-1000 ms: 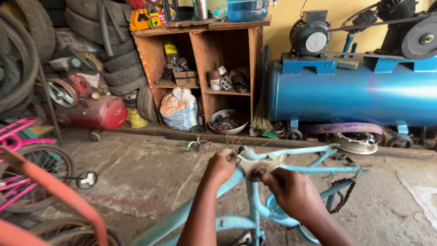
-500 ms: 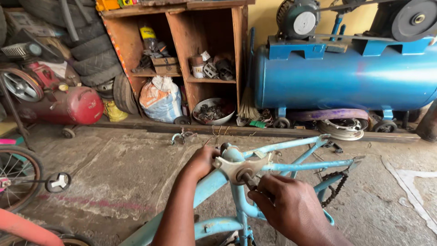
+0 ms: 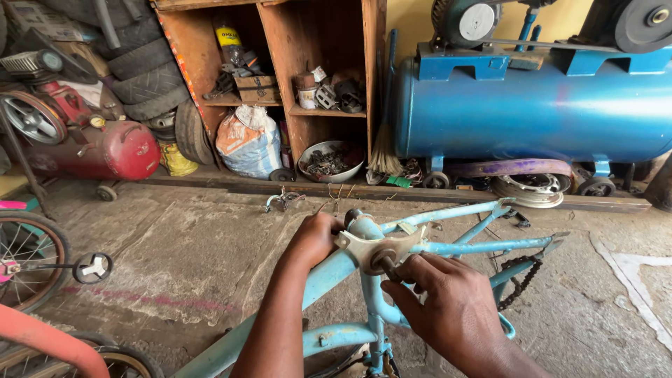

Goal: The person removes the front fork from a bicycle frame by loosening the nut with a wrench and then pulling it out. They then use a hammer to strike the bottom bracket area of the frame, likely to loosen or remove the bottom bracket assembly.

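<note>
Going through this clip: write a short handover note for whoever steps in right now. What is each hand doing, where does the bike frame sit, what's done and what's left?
Left hand: closed on the light blue bike frame near its junction, steadying it.
Right hand: fingers at the dark bolt on the pale bracket; whether it holds a tool cannot be told.
Frame lies on the concrete floor, chain hanging at the rear.
Done: frame braced. Left: the bolt is still seated in the bracket.

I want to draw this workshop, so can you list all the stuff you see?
Light blue metal bicycle frame: one, floor centre, under both hands.
Big blue compressor tank: one, right, by the wall.
Red compressor tank: one, left.
Brown wooden shelf: one, back centre.
White tied sack: one, under the shelf.
Black rubber tyres: several, stacked back left.
Spoked wheel: one, far left.
Left hand: gripping the frame.
Right hand: on the frame's bolt.
</note>
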